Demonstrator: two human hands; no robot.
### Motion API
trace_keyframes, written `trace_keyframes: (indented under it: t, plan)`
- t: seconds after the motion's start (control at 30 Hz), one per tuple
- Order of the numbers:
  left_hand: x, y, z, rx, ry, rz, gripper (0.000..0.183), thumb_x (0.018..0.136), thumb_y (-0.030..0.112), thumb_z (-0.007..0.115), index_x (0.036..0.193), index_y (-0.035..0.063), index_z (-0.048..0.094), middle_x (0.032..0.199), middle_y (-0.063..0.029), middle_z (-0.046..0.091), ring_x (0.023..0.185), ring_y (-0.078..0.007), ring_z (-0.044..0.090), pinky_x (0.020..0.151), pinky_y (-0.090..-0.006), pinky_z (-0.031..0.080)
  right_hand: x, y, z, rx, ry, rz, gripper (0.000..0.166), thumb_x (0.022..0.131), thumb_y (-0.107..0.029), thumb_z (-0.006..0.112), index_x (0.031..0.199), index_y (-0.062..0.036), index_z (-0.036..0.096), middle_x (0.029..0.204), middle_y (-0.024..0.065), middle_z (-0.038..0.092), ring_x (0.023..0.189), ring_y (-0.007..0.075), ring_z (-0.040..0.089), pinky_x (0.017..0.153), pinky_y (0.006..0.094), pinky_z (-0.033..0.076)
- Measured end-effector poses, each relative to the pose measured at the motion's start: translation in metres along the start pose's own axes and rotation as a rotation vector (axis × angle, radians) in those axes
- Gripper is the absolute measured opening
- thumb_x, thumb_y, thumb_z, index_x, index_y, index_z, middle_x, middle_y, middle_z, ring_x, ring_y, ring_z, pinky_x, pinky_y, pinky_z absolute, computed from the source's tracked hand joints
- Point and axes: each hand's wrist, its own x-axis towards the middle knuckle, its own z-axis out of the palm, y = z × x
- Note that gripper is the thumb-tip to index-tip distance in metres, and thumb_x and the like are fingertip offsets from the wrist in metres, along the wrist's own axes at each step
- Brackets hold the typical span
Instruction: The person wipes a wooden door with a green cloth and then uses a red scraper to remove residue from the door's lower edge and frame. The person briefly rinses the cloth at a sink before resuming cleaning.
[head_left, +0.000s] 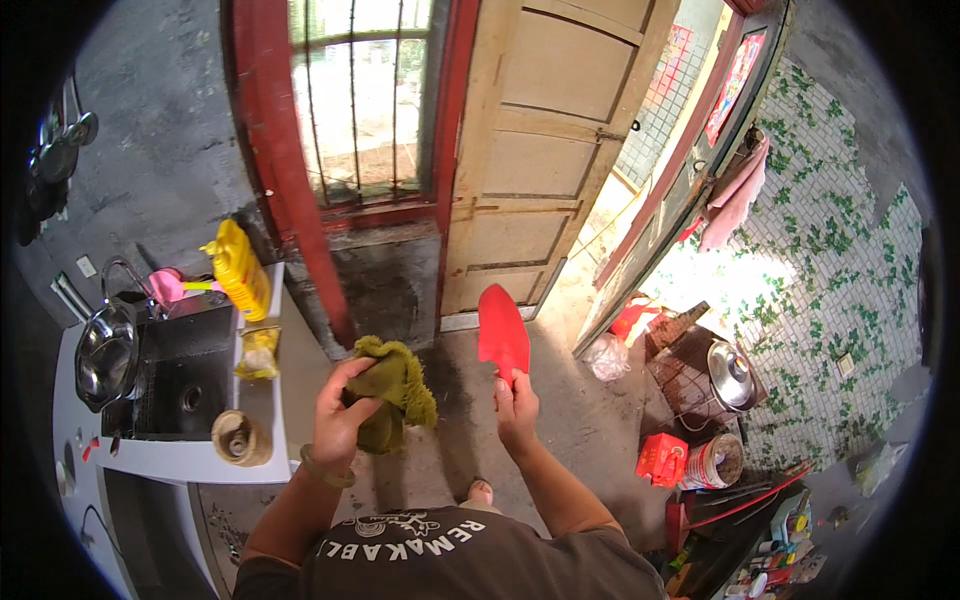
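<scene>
My left hand (339, 412) holds a bunched olive-green cloth (394, 390) with a shaggy edge, pinched between thumb and fingers; it hangs over the floor. In my right hand (517, 412) is a red hand trowel (504, 334), gripped near its lower end, with the broad blade pointing up and away from me. The cloth and the trowel are apart. Most of the trowel's handle is hidden inside my right hand.
At left, a counter (180, 461) has a sink (191, 397), a metal basin (107, 356), a yellow bottle (244, 277), a yellow packet (259, 352) and a woven pot (238, 439). A wooden door (547, 142) stands ahead. At right are a lidded pot (731, 379), red box (661, 459) and bucket (709, 463).
</scene>
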Motion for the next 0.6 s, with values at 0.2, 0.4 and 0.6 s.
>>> trace_keyframes:
  t: [0.2,0.4,0.6]
  plan:
    - [0.066,-0.051,0.125,-0.002,-0.127,-0.006,0.042,0.072,-0.005,0.059,0.114,-0.0026,0.058,0.115,-0.0058,0.052,0.110,-0.0162,0.050,0.098,-0.0261,0.037,0.079,0.099,-0.112,-0.846,-0.289,0.246,0.029,0.093,-0.032,0.054,0.098,-0.0045,0.056,0.086,0.0191,0.065,0.074,0.0424,0.063,0.066,0.0497,0.049]
    - [0.124,-0.079,0.206,-0.011,-0.103,-0.072,0.041,0.072,-0.004,0.060,0.113,-0.0027,0.058,0.113,-0.0050,0.051,0.108,-0.0162,0.051,0.097,-0.0259,0.038,0.164,0.058,-0.182,-0.556,0.149,-0.192,0.023,0.090,-0.022,0.060,0.106,-0.0057,0.056,0.083,0.0170,0.064,0.069,0.0397,0.062,0.063,0.0444,0.051]
    - [0.182,-0.091,0.258,0.052,-0.148,-0.032,0.040,0.072,-0.003,0.061,0.112,-0.0021,0.058,0.110,-0.0058,0.054,0.106,-0.0162,0.052,0.095,-0.0257,0.039,0.185,0.184,-0.205,-1.086,-0.580,0.100,0.025,0.093,-0.031,0.052,0.090,-0.0055,0.051,0.087,0.0175,0.065,0.072,0.0383,0.065,0.060,0.0471,0.051]
